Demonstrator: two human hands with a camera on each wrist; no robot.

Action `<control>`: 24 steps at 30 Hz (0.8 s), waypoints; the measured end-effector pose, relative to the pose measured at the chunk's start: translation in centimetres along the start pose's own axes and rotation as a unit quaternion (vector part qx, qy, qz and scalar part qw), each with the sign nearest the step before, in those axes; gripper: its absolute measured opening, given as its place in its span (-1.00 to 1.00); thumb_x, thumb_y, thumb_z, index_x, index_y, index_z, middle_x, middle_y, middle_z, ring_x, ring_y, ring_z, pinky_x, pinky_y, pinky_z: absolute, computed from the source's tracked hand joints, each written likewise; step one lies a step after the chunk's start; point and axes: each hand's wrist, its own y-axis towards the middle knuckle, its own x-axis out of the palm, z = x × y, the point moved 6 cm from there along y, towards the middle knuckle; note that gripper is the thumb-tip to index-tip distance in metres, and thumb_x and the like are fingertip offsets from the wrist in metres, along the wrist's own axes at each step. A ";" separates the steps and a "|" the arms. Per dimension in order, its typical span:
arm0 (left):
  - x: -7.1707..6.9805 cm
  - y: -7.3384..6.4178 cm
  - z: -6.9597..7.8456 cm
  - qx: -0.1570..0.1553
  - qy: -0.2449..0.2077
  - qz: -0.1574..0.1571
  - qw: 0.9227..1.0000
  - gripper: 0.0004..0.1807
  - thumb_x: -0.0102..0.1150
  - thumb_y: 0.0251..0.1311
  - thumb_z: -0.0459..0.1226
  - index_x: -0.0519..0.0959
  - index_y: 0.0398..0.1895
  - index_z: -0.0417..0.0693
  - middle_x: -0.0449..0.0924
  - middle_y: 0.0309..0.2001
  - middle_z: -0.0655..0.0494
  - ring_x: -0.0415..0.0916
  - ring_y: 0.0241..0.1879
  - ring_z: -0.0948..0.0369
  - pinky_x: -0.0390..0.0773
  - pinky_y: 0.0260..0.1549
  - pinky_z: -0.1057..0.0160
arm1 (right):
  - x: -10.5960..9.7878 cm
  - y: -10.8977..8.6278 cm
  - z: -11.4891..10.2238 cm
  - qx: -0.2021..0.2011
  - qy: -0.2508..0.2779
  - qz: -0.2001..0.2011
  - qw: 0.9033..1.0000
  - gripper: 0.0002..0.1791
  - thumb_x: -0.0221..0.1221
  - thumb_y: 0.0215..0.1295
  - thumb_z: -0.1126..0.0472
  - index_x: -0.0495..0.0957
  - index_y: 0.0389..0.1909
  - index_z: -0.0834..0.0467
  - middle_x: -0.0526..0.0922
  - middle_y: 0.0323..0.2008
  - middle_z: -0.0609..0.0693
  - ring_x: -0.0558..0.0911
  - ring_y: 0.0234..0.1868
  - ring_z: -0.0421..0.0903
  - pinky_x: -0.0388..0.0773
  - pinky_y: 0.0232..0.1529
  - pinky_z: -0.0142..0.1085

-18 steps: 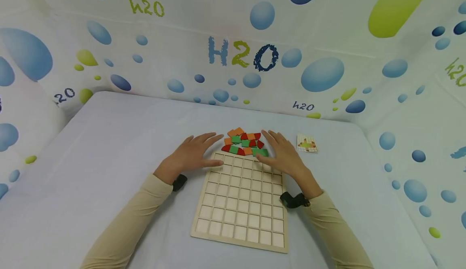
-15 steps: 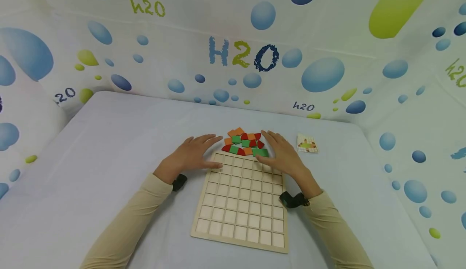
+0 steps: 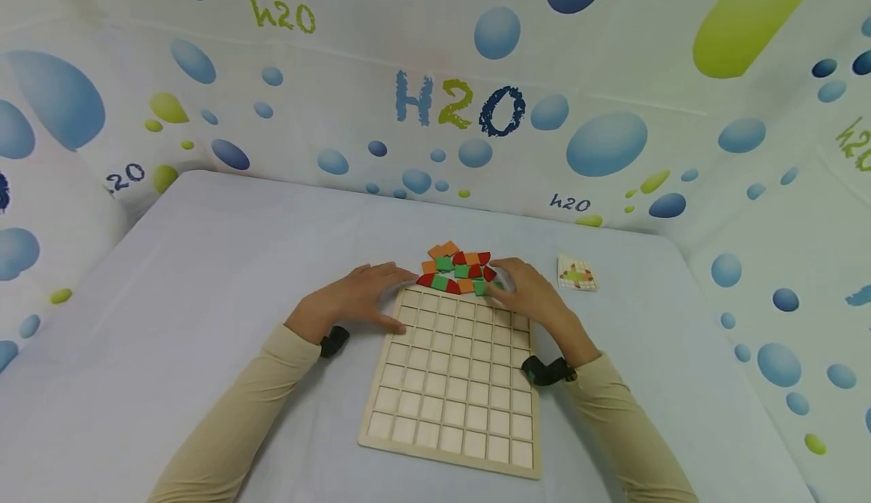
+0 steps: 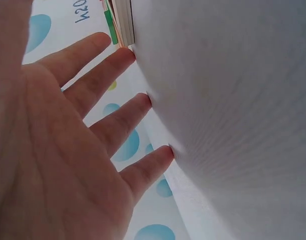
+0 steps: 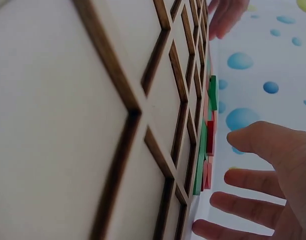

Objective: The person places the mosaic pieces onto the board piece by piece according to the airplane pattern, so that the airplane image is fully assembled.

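Fingers [image 4: 122,120] of the left hand [image 3: 347,295] are spread and loosely extended, grasping nothing; their tips meet the tabletop in the left wrist view, with the thumb stretched out over the board's left margin. Whether that thumb touches the wood, I cannot tell. The right hand [image 3: 529,291] is gently bent and likewise grasps nothing, its thumb and index finger held apart around the near right end of the pieces [image 3: 441,283]. From the right wrist, a gap shows between that thumb and the pieces.

The pieces lie between the two hands, bunched just beyond the far edge of the board [image 3: 452,367]. They are small, flat and red, green or orange; some are square, some have a rounded side, and a few overlap. The board is pale wood divided into a square grid, lying flat and slightly askew in front of the person.

To the right of the right hand, well apart from the board, lies a card [image 3: 577,274] printed with a coloured figure. Dark devices [image 3: 547,372] sit at both wrists, below beige sleeves [image 3: 227,412]. White cloth covers the table [image 3: 238,261], and behind it hangs a backdrop [image 3: 367,41] with blue and green drops and "H2O" lettering.
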 end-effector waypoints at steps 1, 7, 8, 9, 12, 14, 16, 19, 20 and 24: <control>0.0 0.0 0.0 0.001 0.001 -0.001 1.000 -0.04 0.43 0.02 0.07 0.25 0.45 -0.10 0.22 0.42 -0.17 0.00 0.46 -0.17 -0.03 0.37 -0.30 | 0.0 0.1 0.0 0.001 0.004 -0.001 1.000 -0.46 0.17 0.37 0.10 0.41 0.25 0.33 0.42 0.27 0.30 0.38 0.29 0.26 0.35 0.25 0.13; 0.2 -0.2 -0.2 0.015 0.005 -0.007 1.000 -0.06 0.43 0.01 0.08 0.28 0.42 -0.11 0.24 0.42 -0.14 0.00 0.47 -0.17 -0.02 0.38 -0.27 | 0.3 0.5 0.4 0.003 -0.001 -0.004 1.000 -0.60 0.15 0.37 0.14 0.55 0.09 0.32 0.51 0.17 0.29 0.45 0.20 0.25 0.44 0.14 0.10; 0.2 -0.3 -0.2 0.017 0.002 -0.008 1.000 -0.06 0.44 0.00 0.08 0.30 0.42 -0.11 0.24 0.42 -0.13 0.00 0.47 -0.16 -0.03 0.39 -0.26 | 0.4 0.6 0.5 0.004 -0.001 -0.006 1.000 -0.62 0.15 0.37 0.15 0.56 0.07 0.32 0.53 0.15 0.28 0.47 0.18 0.24 0.46 0.12 0.09; 0.2 -0.3 -0.3 0.020 0.000 -0.009 1.000 -0.06 0.46 -0.02 0.08 0.31 0.41 -0.11 0.25 0.42 -0.13 0.00 0.47 -0.17 -0.03 0.39 -0.26 | 0.4 0.7 0.5 0.006 0.000 -0.007 1.000 -0.63 0.15 0.37 0.15 0.58 0.06 0.32 0.54 0.13 0.28 0.48 0.16 0.23 0.47 0.10 0.09; 0.1 -0.5 -0.5 0.026 -0.008 -0.012 1.000 -0.05 0.50 -0.08 0.07 0.34 0.38 -0.10 0.25 0.42 -0.12 0.00 0.47 -0.17 -0.05 0.39 -0.26 | 0.4 0.9 0.6 0.007 -0.004 -0.012 1.000 -0.67 0.16 0.37 0.18 0.61 0.01 0.31 0.59 0.06 0.26 0.53 0.07 0.19 0.50 0.03 0.05; 0.1 -0.6 -0.7 0.028 -0.015 -0.014 0.999 -0.04 0.51 -0.10 0.06 0.34 0.38 -0.10 0.24 0.42 -0.12 -0.02 0.47 -0.17 -0.07 0.40 -0.27 | 0.3 1.2 0.6 0.003 -0.006 -0.009 1.000 -0.71 0.17 0.36 0.20 0.63 -0.03 0.30 0.61 0.02 0.24 0.56 0.01 0.17 0.52 -0.01 0.03; 0.1 -0.6 -0.8 0.031 -0.017 -0.015 0.999 -0.03 0.51 -0.11 0.07 0.33 0.39 -0.09 0.23 0.43 -0.12 -0.03 0.48 -0.16 -0.09 0.40 -0.27 | 0.2 1.4 0.6 -0.002 -0.010 -0.002 1.000 -0.75 0.18 0.35 0.22 0.65 -0.08 0.29 0.63 -0.03 0.23 0.57 -0.04 0.15 0.54 -0.03 0.02; 0.2 -0.6 -0.9 0.034 -0.019 -0.016 0.999 -0.02 0.51 -0.11 0.08 0.32 0.39 -0.08 0.22 0.44 -0.11 -0.04 0.48 -0.16 -0.10 0.40 -0.27 | 0.0 1.7 0.6 -0.004 -0.010 0.010 1.000 -0.81 0.20 0.34 0.25 0.67 -0.17 0.28 0.64 -0.08 0.22 0.59 -0.09 0.14 0.56 -0.08 0.01; 0.2 -0.5 -0.9 0.035 -0.020 -0.017 0.999 -0.02 0.51 -0.11 0.08 0.32 0.39 -0.07 0.22 0.44 -0.11 -0.05 0.49 -0.16 -0.11 0.40 -0.26 | 0.0 1.7 0.6 -0.002 -0.008 0.014 1.000 -0.82 0.21 0.34 0.24 0.67 -0.19 0.28 0.64 -0.10 0.21 0.59 -0.11 0.13 0.57 -0.10 0.00; 0.2 -0.5 -0.9 0.034 -0.021 -0.020 0.999 -0.03 0.51 -0.10 0.08 0.33 0.39 -0.06 0.22 0.44 -0.10 -0.05 0.49 -0.15 -0.12 0.41 -0.26 | -0.1 1.8 0.6 0.008 -0.007 0.026 1.000 -0.82 0.25 0.32 0.22 0.68 -0.23 0.27 0.64 -0.13 0.20 0.60 -0.18 0.09 0.59 -0.18 -0.04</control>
